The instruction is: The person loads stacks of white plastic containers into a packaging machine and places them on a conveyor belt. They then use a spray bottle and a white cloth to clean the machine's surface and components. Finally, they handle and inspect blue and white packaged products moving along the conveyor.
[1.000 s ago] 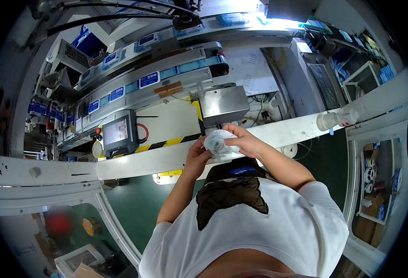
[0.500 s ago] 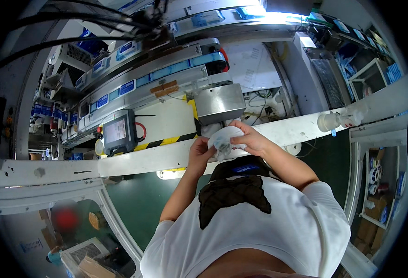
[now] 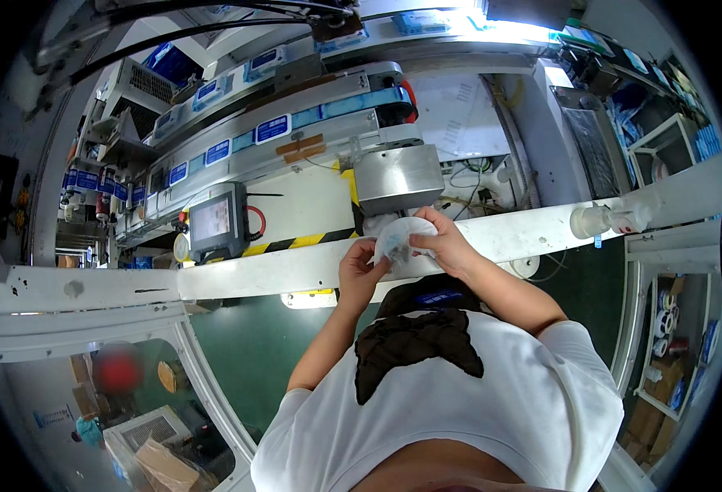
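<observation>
Apparently left fingers [image 3: 380, 266] and right fingers [image 3: 425, 241] pinching crumpled white sheet [image 3: 395, 238]; any uneven tugging perhaps risking tear.

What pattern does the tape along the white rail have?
The tape has slanted black and yellow stripes, seen in the head view.

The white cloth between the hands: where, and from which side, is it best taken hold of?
Probably by its left and right edges, coming from either side: the cloth looks thin and limp, so a pinch should suit. The left hand holds its lower left; the right hand its right side.
</observation>
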The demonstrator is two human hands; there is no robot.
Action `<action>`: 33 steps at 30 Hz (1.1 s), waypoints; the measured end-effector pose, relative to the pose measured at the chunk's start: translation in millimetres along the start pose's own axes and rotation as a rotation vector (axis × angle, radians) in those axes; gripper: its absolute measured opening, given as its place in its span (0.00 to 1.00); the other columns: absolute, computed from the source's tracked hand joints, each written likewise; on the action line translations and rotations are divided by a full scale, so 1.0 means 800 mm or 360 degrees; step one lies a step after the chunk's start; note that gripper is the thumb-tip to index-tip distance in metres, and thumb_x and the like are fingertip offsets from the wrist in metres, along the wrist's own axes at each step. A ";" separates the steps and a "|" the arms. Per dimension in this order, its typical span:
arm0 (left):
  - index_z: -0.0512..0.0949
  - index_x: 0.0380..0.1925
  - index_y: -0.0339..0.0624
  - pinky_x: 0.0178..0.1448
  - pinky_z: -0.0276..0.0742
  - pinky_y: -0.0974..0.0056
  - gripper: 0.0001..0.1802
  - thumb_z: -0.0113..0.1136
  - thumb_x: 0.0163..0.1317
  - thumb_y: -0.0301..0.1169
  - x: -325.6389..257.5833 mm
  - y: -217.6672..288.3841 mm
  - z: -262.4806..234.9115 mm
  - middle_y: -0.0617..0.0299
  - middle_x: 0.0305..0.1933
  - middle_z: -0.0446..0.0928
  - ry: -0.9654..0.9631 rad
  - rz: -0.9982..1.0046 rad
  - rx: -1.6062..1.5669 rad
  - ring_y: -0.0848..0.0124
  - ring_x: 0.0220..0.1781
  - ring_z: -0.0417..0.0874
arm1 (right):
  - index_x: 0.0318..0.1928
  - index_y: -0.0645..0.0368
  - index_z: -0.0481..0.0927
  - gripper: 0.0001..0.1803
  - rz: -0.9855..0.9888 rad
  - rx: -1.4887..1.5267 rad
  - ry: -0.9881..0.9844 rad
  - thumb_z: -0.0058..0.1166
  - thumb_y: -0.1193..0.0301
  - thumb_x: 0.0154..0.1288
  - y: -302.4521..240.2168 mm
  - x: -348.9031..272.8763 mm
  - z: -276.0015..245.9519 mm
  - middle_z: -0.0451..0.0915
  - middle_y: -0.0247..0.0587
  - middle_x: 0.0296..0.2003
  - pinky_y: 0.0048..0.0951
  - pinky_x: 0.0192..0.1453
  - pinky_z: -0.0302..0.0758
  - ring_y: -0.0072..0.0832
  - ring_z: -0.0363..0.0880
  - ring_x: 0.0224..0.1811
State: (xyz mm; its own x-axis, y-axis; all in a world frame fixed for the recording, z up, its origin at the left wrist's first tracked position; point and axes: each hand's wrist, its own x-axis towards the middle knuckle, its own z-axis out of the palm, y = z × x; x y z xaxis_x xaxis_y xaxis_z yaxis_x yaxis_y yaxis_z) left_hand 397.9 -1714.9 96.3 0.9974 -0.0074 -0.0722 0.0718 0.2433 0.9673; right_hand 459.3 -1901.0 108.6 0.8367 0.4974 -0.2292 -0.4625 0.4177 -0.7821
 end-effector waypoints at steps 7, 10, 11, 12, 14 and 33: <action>0.71 0.39 0.37 0.49 0.75 0.71 0.14 0.59 0.54 0.13 -0.003 -0.012 0.016 0.62 0.44 0.75 0.0317 0.0119 0.0095 0.72 0.47 0.78 | 0.39 0.58 0.71 0.10 -0.0346 -0.0339 0.0212 0.54 0.81 0.58 0.025 0.003 0.017 0.74 0.32 0.33 0.22 0.41 0.72 0.19 0.73 0.36; 0.70 0.38 0.36 0.48 0.75 0.70 0.12 0.59 0.55 0.15 -0.002 -0.010 0.024 0.62 0.41 0.75 0.0486 0.0029 -0.0001 0.72 0.46 0.78 | 0.44 0.60 0.72 0.12 -0.0463 -0.0580 0.0246 0.53 0.81 0.59 0.034 0.001 0.023 0.75 0.33 0.36 0.22 0.46 0.71 0.20 0.74 0.39; 0.70 0.38 0.36 0.48 0.75 0.70 0.12 0.59 0.56 0.15 -0.001 -0.008 0.026 0.61 0.41 0.75 0.0540 -0.0009 -0.0045 0.73 0.46 0.78 | 0.46 0.61 0.72 0.13 -0.0496 -0.0693 0.0258 0.53 0.81 0.59 0.036 0.000 0.025 0.76 0.34 0.38 0.23 0.49 0.70 0.21 0.74 0.41; 0.70 0.38 0.35 0.47 0.75 0.70 0.11 0.58 0.56 0.16 0.000 -0.006 0.028 0.61 0.40 0.76 0.0599 -0.0044 -0.0091 0.73 0.46 0.78 | 0.48 0.62 0.72 0.15 -0.0532 -0.0798 0.0289 0.52 0.81 0.59 0.037 -0.001 0.025 0.76 0.34 0.40 0.23 0.51 0.69 0.22 0.74 0.43; 0.70 0.39 0.35 0.47 0.75 0.71 0.11 0.58 0.57 0.17 0.003 -0.002 0.030 0.61 0.41 0.76 0.0632 -0.0007 -0.0069 0.73 0.46 0.78 | 0.53 0.62 0.71 0.19 -0.0584 -0.0849 0.0227 0.52 0.81 0.59 0.038 -0.002 0.026 0.76 0.37 0.45 0.25 0.55 0.68 0.24 0.73 0.49; 0.66 0.59 0.35 0.57 0.72 0.66 0.24 0.46 0.62 0.16 0.005 0.009 0.051 0.54 0.57 0.69 0.0091 0.0352 0.0105 0.66 0.59 0.73 | 0.51 0.62 0.75 0.25 -0.0958 -0.1466 0.0372 0.64 0.75 0.49 -0.004 0.017 0.012 0.75 0.44 0.51 0.33 0.56 0.71 0.40 0.74 0.53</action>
State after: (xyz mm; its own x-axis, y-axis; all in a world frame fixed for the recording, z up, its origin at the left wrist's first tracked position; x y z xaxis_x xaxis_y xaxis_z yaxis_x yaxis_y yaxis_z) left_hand 403.0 -1753.1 112.8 0.9868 0.0941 0.1315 -0.1460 0.1689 0.9748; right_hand 469.1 -1888.0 113.4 0.9298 0.2094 0.3027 0.3474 -0.2276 -0.9097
